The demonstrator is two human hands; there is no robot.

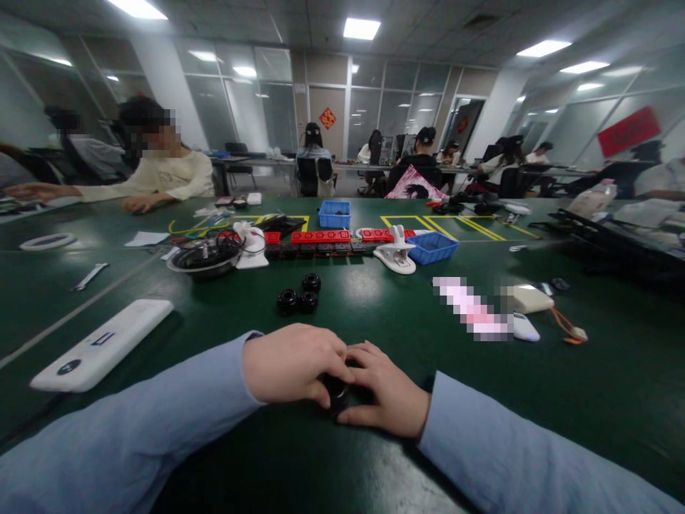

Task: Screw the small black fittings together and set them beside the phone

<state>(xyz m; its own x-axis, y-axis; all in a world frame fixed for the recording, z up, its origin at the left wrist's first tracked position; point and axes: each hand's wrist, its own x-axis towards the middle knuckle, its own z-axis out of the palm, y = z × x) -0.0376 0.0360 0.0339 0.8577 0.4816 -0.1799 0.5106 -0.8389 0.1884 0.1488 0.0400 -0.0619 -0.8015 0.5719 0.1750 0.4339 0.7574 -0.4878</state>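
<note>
My left hand (297, 363) curves over a small black round part (337, 398) on the green table, thumb and fingers closed on it. From the other side my right hand (382, 391) grips the same part, its thumb low and its fingers beside the left fingertips. Both hands cover much of this part, so its full shape is hidden. Just beyond them stand three black wheel-like parts (308, 303) of similar look, close together, with ring-shaped tops.
A white power bank (104, 346) lies left, a wrench (90, 277) behind it. Across the middle are a metal bowl (200, 265), red and black strips (321, 237), a white clip stand (397, 257) and a blue tray (432, 250). A co-worker (171, 175) sits far left.
</note>
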